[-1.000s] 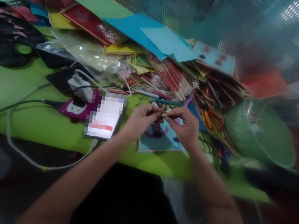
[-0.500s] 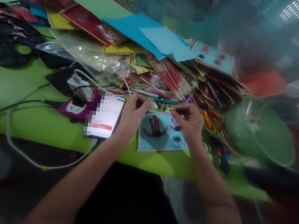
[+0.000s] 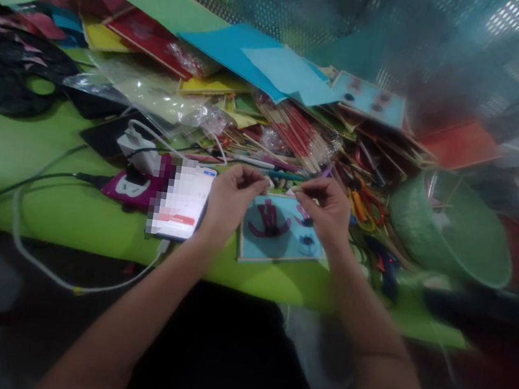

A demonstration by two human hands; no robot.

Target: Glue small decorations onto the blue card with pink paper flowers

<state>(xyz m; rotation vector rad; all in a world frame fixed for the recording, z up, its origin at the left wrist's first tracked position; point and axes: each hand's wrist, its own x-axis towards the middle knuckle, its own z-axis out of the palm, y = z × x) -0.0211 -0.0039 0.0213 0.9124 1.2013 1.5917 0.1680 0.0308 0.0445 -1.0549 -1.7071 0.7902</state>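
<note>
Two bare hands work over a blue picture card [image 3: 252, 249] on a cluttered green table [image 3: 54, 211].
We see the right hand [image 3: 327, 209] pinching a small white piece [image 3: 292, 191] between thumb and finger above the card's far edge; the left hand [image 3: 234, 202], thumb and fingers drawn close together, reaches a second pale piece [image 3: 269, 184], though we cannot tell whether it is gripped. The card lies flat between the forearms, bearing purple and dark-blue flower-like shapes. To its left we find a lit phone [image 3: 188, 200], partly blurred out, beside a purple power strip [image 3: 158, 180]; to its right, orange-handled scissors [image 3: 364, 212] and a green bowl [image 3: 446, 237]. Behind are wooden sticks [image 3: 291, 136], coloured sheets [image 3: 240, 56] and a perforated panel [image 3: 286, 5].
</note>
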